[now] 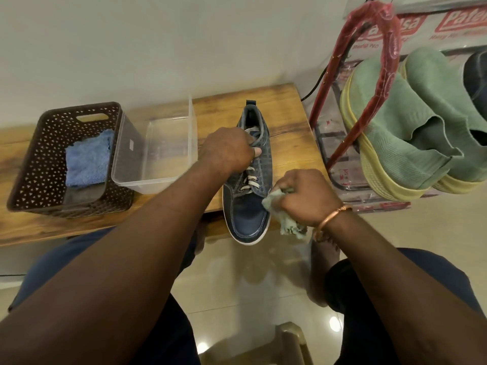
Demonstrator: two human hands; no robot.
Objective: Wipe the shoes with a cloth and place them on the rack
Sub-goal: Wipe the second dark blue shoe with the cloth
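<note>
A dark blue lace-up shoe (249, 214) with a white sole lies on the wooden bench (284, 114), toe pointing toward me and hanging over the front edge. My left hand (226, 151) grips the shoe over its laces and tongue. My right hand (307, 197) holds a crumpled pale green cloth (287, 225) against the shoe's right side near the toe. The shoe rack (340, 143), with a red plastic-wrapped frame, stands to the right of the bench. It carries a pair of green knit shoes with yellow soles (411, 122).
A brown perforated basket (31, 167) at the bench's left holds a folded blue cloth (88, 158). A clear plastic container (155, 154) stands between the basket and the shoe. A dark shoe (478, 77) peeks in at the rack's far right. Glossy tile floor lies below.
</note>
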